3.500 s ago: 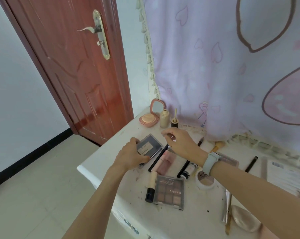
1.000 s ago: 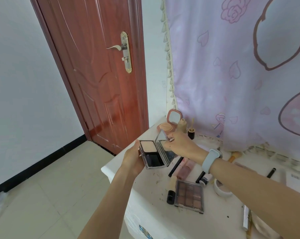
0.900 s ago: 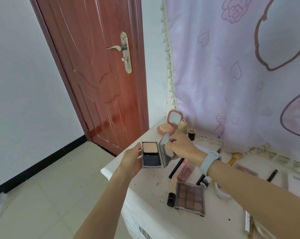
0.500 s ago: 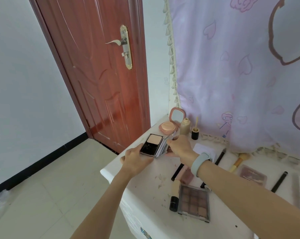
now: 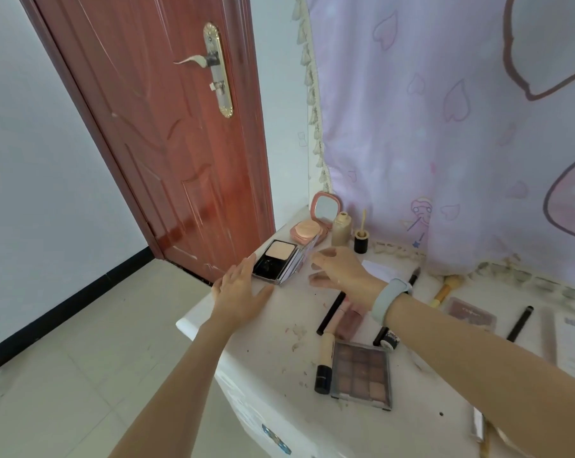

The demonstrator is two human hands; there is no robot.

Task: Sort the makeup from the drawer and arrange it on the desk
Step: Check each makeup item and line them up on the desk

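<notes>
A: what's cut off for you? your right forearm covers part of the desk [image 5: 246, 368]; there's a tube [image 5: 388, 338] half under it with a label too small to read; stuff at the bottom right edge runs out of frame.

B: and the powder compact [image 5: 277, 261]?

A: open, lying flat near the desk's far left corner, just in front of the pink mirror compact [image 5: 312, 223]; your left hand [image 5: 238, 294] is spread flat, fingertips right at its near edge; your right hand [image 5: 340, 271] hovers loose beside the lid, holding nothing; can't tell if it touches.
</notes>
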